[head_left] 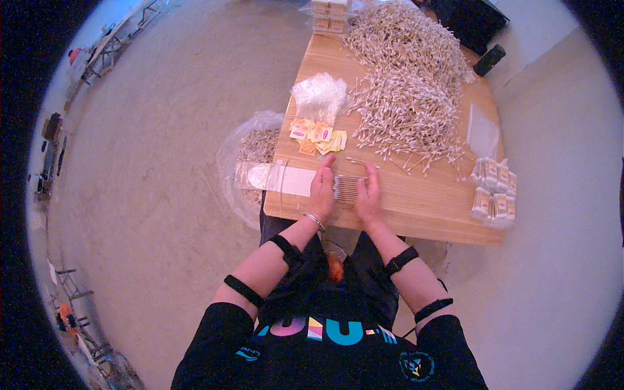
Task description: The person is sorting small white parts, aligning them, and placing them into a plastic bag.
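"Bare floor [162,130] spreads out left of a wood-topped table [416,205]. Where's the work?"

"At the near edge: a neat row of cotton swabs [346,188] lies between the left hand [322,190] and the right hand [368,197]."

"How's the grip?"

"Neither is clenched. Fingers are fairly straight, one hand bracketing each end; I can't tell how hard they press."

"And progress?"

"Partway, I'd judge. Filled packs [495,188] sit in a cluster at the right edge, and more stacked packs [328,16] stand at the far left corner. But the big pile of loose swabs [409,84] is plainly unsorted, and the clear plastic sleeves [320,94] and yellow cards [318,133] look unused."

"Any readable writing?"

"Not on the packs. The cards carry a red, rounded mark with print too small to make out. Only the black shirt [325,357] has large lettering, blue and pink, partly lost in folds, plus a small round emblem [416,366]."
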{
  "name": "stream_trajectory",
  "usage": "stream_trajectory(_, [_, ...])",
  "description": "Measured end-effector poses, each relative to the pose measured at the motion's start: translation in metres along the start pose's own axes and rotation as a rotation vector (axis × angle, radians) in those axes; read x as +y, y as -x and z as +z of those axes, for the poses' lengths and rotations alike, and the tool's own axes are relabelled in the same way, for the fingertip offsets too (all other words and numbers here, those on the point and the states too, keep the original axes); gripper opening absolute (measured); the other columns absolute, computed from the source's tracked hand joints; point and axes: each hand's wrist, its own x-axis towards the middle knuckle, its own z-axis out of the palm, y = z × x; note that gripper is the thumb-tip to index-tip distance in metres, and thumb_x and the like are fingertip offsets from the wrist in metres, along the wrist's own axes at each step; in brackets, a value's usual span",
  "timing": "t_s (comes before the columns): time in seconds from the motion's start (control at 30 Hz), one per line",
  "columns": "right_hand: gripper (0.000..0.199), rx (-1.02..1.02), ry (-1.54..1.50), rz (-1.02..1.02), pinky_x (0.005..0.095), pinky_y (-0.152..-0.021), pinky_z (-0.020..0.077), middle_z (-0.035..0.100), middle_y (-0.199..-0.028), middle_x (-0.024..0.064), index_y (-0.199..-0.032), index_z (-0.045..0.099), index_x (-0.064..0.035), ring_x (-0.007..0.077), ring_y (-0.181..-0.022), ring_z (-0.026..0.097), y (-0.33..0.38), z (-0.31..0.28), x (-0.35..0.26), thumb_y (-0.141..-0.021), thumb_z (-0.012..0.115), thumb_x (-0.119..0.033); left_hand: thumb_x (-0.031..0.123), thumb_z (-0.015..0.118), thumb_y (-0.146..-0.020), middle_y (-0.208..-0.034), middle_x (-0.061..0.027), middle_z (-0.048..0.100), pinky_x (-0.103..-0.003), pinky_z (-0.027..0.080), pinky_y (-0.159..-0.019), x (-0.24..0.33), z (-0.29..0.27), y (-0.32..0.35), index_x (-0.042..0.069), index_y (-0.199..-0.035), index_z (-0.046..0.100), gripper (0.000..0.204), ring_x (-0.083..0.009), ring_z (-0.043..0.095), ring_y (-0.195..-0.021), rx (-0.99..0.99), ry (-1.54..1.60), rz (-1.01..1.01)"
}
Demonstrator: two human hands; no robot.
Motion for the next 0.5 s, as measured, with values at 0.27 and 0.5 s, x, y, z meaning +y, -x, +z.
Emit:
stream_trajectory(0.27, [0.054, -0.090, 0.187, -0.206, 0.0395, -0.109, 0.0175, 0.031, -0.139, 0.0207, -0.132, 0.032, 0.0044, 0.0345, -0.132, 0.025, 0.002, 0.005, 0.004, -0.082, 0.048, -0.008, 0.036, 0.032, -0.097, -0.132, -0.0171, 0.044, -0.032, 0.028, -0.104, -0.005, 0.001, -0.003, -0.006, -0.130, 0.038, 0.054, -0.0239, 0.040, -0.124, -0.046, 0.044, 0.002])
stream_trajectory(0.5, [0.076, -0.467, 0.921, -0.317, 0.0454, -0.111, 0.0118, 0.016, -0.142, 0.0282, -0.133, 0.019, 0.0123, 0.0392, -0.134, 0.013, 0.023, -0.015, -0.025, -0.085, 0.052, -0.036, 0.037, 0.032, -0.097, -0.129, -0.0176, 0.047, -0.033, 0.029, -0.104, -0.008, -0.004, -0.002, -0.005, -0.129, 0.040, 0.053, -0.0247, 0.042, -0.122, -0.036, 0.053, -0.021])
